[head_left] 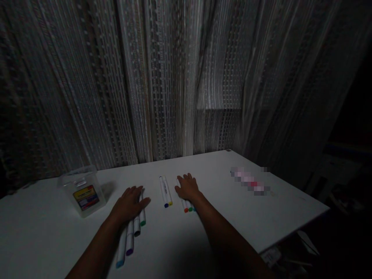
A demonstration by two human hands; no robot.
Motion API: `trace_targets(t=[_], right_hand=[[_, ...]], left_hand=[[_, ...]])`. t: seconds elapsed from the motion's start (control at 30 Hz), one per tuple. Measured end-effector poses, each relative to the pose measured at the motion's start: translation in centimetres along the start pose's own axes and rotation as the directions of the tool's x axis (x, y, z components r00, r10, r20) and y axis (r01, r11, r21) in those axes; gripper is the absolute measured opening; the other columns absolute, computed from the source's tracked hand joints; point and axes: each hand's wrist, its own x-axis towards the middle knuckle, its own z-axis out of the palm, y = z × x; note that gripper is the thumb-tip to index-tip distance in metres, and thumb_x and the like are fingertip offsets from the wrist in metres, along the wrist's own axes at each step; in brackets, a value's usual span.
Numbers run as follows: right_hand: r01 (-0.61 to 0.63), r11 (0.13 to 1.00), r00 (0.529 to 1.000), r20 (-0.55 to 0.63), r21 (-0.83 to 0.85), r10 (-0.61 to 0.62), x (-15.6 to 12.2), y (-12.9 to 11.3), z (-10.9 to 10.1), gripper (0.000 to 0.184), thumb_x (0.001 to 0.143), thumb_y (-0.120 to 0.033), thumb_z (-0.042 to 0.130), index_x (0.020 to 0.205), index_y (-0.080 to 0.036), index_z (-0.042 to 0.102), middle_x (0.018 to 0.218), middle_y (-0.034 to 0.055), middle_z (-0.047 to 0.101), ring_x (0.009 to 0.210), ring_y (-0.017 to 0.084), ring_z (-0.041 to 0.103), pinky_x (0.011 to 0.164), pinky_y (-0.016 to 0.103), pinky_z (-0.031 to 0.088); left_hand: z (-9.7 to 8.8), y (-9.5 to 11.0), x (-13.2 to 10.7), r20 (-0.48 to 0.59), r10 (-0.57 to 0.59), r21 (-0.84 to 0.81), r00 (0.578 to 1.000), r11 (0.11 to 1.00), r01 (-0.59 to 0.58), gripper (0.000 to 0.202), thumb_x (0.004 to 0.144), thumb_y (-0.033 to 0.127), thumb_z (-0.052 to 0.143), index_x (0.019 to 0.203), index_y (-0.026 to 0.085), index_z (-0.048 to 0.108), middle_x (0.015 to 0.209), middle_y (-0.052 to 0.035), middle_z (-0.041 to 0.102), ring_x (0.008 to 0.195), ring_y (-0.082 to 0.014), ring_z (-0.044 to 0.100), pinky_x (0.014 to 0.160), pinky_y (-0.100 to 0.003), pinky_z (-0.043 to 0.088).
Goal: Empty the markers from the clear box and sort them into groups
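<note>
My left hand (130,203) lies flat, fingers spread, on a group of white markers (131,238) with blue, purple, grey and green caps. My right hand (188,186) rests flat, fingers out, on three markers (188,206) whose red, green and blue ends stick out below the palm. Between the hands lie two markers (165,191) side by side, one blue-capped, one yellow-capped, untouched. All lie on a white table (221,217).
A clear plastic tub (83,190) with a coloured label stands at the left of the table. A blurred patch (251,181) lies at the right. A patterned curtain (174,85) hangs right behind the table. The table's right edge drops into dark clutter.
</note>
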Motion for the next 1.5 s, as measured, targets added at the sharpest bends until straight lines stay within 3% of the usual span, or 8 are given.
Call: trace_targets(t=[0.27,0.5,0.67,0.93,1.1,1.27,1.5], right_hand=[[-0.012,1.0,0.999,0.043,0.008,0.012,-0.2,-0.1,-0.4,0.054,0.087,-0.037,0.041,0.139,-0.022,0.036,0.147,0.0156,0.032,0.139,0.033,0.015,0.102,0.056,0.024],[-0.023,1.0,0.998,0.062,0.021,0.022,-0.3,-0.2,-0.7,0.051,0.089,-0.037,0.039,0.139,-0.026,0.037,0.146,0.0135,0.033,0.138,0.033,0.016,0.1,0.057,0.026],[-0.002,1.0,1.0,0.028,0.021,0.002,-0.1,-0.1,-0.4,0.051,0.088,-0.039,0.04,0.137,-0.025,0.039,0.145,0.0148,0.035,0.137,0.034,0.02,0.098,0.057,0.028],[0.003,1.0,1.0,0.03,0.014,-0.004,-0.2,0.0,-0.3,0.052,0.087,-0.036,0.041,0.138,-0.022,0.039,0.144,0.0166,0.035,0.137,0.035,0.02,0.1,0.057,0.027],[0.012,1.0,0.999,0.048,0.012,-0.012,-0.2,0.0,-0.4,0.052,0.087,-0.036,0.041,0.137,-0.022,0.039,0.144,0.016,0.035,0.137,0.034,0.019,0.1,0.058,0.026],[-0.003,1.0,0.999,0.049,0.009,0.003,-0.3,-0.2,-0.5,0.053,0.087,-0.036,0.042,0.138,-0.023,0.037,0.144,0.0158,0.035,0.138,0.033,0.019,0.101,0.057,0.026],[-0.002,1.0,0.999,0.044,0.003,0.002,-0.3,-0.2,-0.8,0.051,0.089,-0.034,0.042,0.138,-0.022,0.039,0.144,0.0154,0.038,0.137,0.034,0.02,0.103,0.056,0.023]], left_hand=[[0.4,-0.6,0.5,0.048,0.011,-0.006,0.999,1.0,-0.011,0.064,0.081,0.052,0.042,0.132,0.015,0.049,0.142,-0.0133,0.046,0.134,-0.0263,0.038,0.108,-0.037,0.033],[0.2,-0.4,0.3,0.007,-0.028,-0.016,1.0,0.999,0.028,0.066,0.082,0.051,0.043,0.137,0.015,0.041,0.145,-0.0149,0.041,0.138,-0.027,0.031,0.109,-0.04,0.03],[-0.2,-0.1,-0.1,0.112,0.028,0.019,0.993,0.999,-0.03,0.075,0.074,0.058,0.053,0.137,0.02,0.044,0.15,-0.0144,0.033,0.14,-0.0352,0.023,0.107,-0.049,0.031],[0.2,0.6,0.1,0.002,0.017,0.069,1.0,0.997,-0.017,0.054,0.083,0.044,0.045,0.131,0.018,0.05,0.142,-0.0138,0.044,0.135,-0.0269,0.035,0.107,-0.038,0.034],[0.7,0.1,0.5,-0.03,0.024,0.038,0.999,0.999,-0.023,0.058,0.082,0.049,0.045,0.13,0.016,0.05,0.142,-0.0142,0.044,0.136,-0.0278,0.034,0.108,-0.039,0.033],[1.0,-0.4,0.7,0.003,0.018,-0.002,1.0,1.0,-0.018,0.062,0.08,0.05,0.047,0.129,0.012,0.051,0.142,-0.0156,0.045,0.134,-0.0294,0.037,0.11,-0.039,0.03],[-0.3,0.5,0.2,-0.04,-0.026,-0.023,0.999,0.999,0.026,0.06,0.081,0.046,0.045,0.13,0.011,0.05,0.142,-0.0147,0.045,0.134,-0.0272,0.037,0.108,-0.037,0.032]])
